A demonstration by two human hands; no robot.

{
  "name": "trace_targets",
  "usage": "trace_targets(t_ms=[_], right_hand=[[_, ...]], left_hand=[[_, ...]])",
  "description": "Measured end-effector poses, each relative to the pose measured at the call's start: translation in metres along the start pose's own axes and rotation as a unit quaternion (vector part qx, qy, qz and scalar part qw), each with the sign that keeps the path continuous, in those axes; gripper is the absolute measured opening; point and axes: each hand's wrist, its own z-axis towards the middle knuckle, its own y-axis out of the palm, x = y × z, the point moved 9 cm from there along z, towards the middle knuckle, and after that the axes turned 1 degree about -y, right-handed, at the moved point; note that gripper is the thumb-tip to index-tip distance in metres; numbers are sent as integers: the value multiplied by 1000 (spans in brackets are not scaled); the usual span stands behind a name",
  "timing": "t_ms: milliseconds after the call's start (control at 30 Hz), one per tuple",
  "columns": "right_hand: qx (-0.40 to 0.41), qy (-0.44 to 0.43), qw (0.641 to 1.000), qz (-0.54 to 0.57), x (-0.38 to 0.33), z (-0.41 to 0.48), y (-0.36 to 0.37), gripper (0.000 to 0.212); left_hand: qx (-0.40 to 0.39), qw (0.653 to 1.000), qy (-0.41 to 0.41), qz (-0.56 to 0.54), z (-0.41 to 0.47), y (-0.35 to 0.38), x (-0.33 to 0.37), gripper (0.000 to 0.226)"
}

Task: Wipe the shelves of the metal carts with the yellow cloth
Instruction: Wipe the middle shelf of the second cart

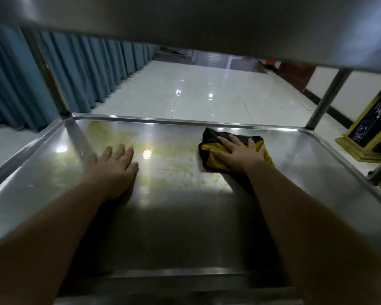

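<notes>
The yellow cloth (216, 158) lay pinned under the flat right hand (240, 154) for scrubbing the stained shelf (185, 216), while the open, empty left hand (114, 168) braced.

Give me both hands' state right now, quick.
Left hand: open, flat on the shelf, holding nothing.
Right hand: open, pressing flat on the cloth.

Looks like a banquet or restaurant hall: wide glossy tiled floor (207, 89), long blue pleated curtain (53, 80), stainless service cart (339, 155), gold-trimmed black pedestal (370, 133) right of fingers.
</notes>
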Motion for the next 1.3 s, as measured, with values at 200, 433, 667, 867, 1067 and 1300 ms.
trace_targets(t_ms=[200,433,667,867,1067,1300], right_hand=[[5,-81,997,-10,-133,-11,10,82],[-2,-34,999,-40,-1,-48,5,78],[22,105,994,35,4,-62,8,83],[36,-121,991,-41,-103,-128,32,75],[45,150,987,30,119,-132,19,107],[15,-63,998,-12,-114,-152,38,78]], left_hand=[[2,1000,-13,-7,-3,3,-5,58],[8,1000,-6,-30,-9,1,-1,57],[11,1000,0,-25,-8,0,9,57],[-2,999,-9,-42,-14,0,-3,55],[4,999,-2,-43,-24,0,8,57],[0,999,-13,-33,-27,0,6,57]])
